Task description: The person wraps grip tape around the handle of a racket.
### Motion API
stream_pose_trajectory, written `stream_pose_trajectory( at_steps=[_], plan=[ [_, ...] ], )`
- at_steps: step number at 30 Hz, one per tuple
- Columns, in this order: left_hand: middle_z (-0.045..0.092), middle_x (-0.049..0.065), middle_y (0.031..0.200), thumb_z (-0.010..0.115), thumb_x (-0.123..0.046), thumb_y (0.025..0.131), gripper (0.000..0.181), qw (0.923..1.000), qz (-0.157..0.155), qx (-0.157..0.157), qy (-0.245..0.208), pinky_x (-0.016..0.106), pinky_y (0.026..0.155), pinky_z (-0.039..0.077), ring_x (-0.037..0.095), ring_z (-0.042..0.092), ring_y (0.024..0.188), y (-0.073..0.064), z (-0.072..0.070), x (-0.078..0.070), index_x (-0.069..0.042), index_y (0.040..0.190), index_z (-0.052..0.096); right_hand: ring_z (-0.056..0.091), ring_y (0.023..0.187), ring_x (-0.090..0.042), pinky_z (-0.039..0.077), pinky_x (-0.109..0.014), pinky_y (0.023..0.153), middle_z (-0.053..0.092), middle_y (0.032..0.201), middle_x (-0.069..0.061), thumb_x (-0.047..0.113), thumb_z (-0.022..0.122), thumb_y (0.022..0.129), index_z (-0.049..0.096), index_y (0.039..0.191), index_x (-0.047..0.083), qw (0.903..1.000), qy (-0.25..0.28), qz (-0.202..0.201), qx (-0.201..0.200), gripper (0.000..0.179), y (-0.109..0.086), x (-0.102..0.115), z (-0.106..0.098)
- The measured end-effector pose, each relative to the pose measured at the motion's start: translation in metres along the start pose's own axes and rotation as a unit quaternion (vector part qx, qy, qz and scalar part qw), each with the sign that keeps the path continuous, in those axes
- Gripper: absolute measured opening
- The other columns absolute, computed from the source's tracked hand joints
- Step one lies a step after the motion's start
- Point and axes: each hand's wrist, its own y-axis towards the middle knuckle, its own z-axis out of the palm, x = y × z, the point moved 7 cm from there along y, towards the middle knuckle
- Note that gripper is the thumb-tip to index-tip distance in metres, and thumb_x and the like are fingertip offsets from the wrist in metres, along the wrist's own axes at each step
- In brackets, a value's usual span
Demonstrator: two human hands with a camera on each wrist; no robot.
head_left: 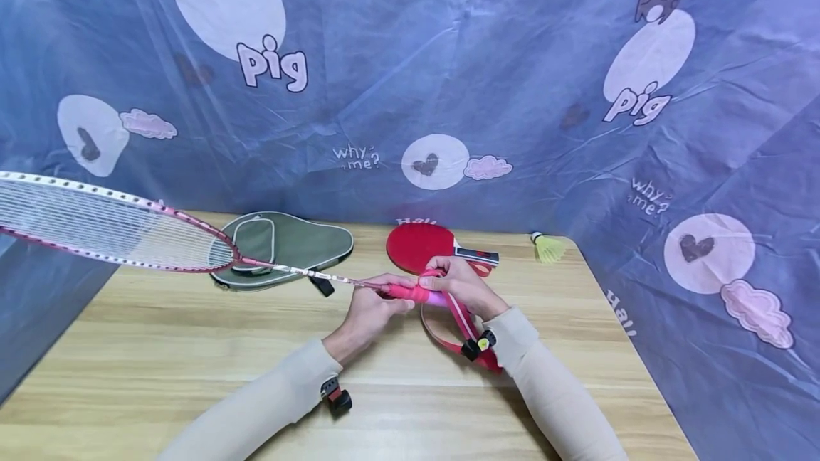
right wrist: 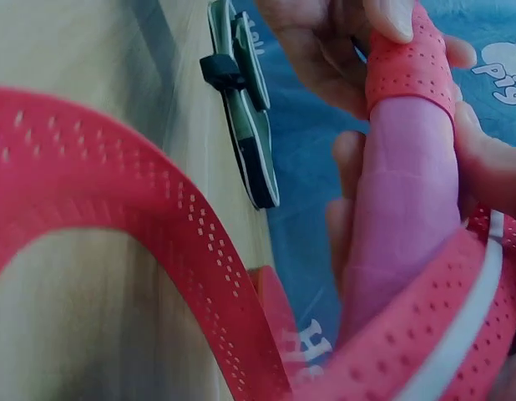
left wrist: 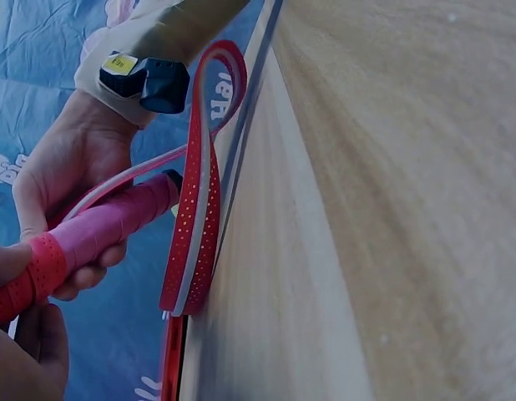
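Note:
A badminton racket (head_left: 256, 262) lies across the view, its head off to the left. My left hand (head_left: 371, 310) grips its handle near the shaft, the thumb over red perforated grip tape that is wound there. Below that winding the handle (left wrist: 116, 222) is smooth and pink, ending in a dark butt. My right hand (head_left: 463, 284) pinches the tape at the handle; in the left wrist view its fingers also lie around the pink part. The loose grip tape (right wrist: 141, 180), red with a pale backing strip, hangs in a long loop towards the table.
A green paddle case (head_left: 314, 242) lies at the back left of the wooden table (head_left: 192, 368). Behind the hands rests a red table tennis paddle (head_left: 419, 246). A yellow shuttlecock (head_left: 548, 248) is at the back right corner. Blue printed cloth (head_left: 384, 91) walls the table in.

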Motion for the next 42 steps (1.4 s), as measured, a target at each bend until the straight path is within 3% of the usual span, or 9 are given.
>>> stream_pose_trajectory(
  at_steps=[6,11,16,25,30,42],
  plan=[
    [0.073,0.016,0.121,0.083,-0.003,0.079,0.048,0.9999,0.011,-0.003,0.012,0.017,0.085,0.056,0.009,0.068,0.099,0.002,0.0031,-0.0019,-0.003,0.125,0.069,0.054,0.075,-0.011,0.044,-0.02,0.061,0.062,0.073,0.007,0.01,0.076,0.087,0.063,0.086,0.002,0.9983,0.037,-0.026,-0.038,0.014,-0.0006,0.0001,-0.002],
    [0.077,0.012,0.106,0.087,-0.021,0.08,0.04,0.9976,0.004,-0.043,0.055,0.019,0.073,0.056,0.008,0.067,0.082,-0.0004,0.0009,-0.001,-0.006,0.115,0.074,0.052,0.073,-0.008,0.043,-0.019,0.06,0.061,0.073,0.007,0.008,0.078,0.086,0.062,0.086,0.0,0.9968,0.038,-0.053,-0.046,0.018,-0.0021,0.0021,-0.0008],
    [0.079,0.009,0.099,0.086,-0.016,0.08,0.029,0.9956,0.002,-0.072,0.06,0.02,0.07,0.056,0.007,0.067,0.077,-0.0013,-0.0027,0.0009,-0.009,0.106,0.077,0.052,0.076,-0.01,0.044,-0.021,0.066,0.062,0.075,0.006,0.009,0.078,0.086,0.062,0.087,0.0,0.997,0.03,-0.061,-0.037,0.019,-0.0019,0.0027,0.001],
    [0.078,0.015,0.102,0.085,-0.003,0.077,0.033,0.9982,0.006,-0.056,0.023,0.018,0.073,0.057,0.006,0.071,0.083,-0.0003,-0.0025,0.0008,-0.001,0.109,0.076,0.055,0.076,-0.01,0.045,-0.021,0.065,0.065,0.076,0.005,0.009,0.076,0.088,0.063,0.089,0.001,0.9972,0.051,-0.047,-0.029,0.015,-0.001,0.003,0.0006],
    [0.078,0.015,0.103,0.083,0.0,0.077,0.033,0.9988,-0.004,-0.048,0.009,0.019,0.076,0.057,0.007,0.07,0.085,-0.0005,-0.0022,0.0022,-0.004,0.108,0.076,0.06,0.077,-0.011,0.049,-0.02,0.065,0.069,0.079,0.005,0.01,0.075,0.088,0.064,0.092,0.001,0.9962,0.078,-0.031,-0.024,0.014,-0.0014,0.0027,0.0002],
    [0.078,0.01,0.108,0.079,0.007,0.077,0.033,0.9996,-0.006,-0.028,0.006,0.02,0.083,0.057,0.009,0.071,0.097,-0.0028,-0.001,0.0007,-0.008,0.106,0.078,0.054,0.075,-0.013,0.045,-0.022,0.065,0.063,0.073,0.004,0.009,0.074,0.089,0.066,0.092,0.001,0.9986,0.041,-0.012,-0.031,0.012,0.0004,0.0016,-0.0004]
  ],
)
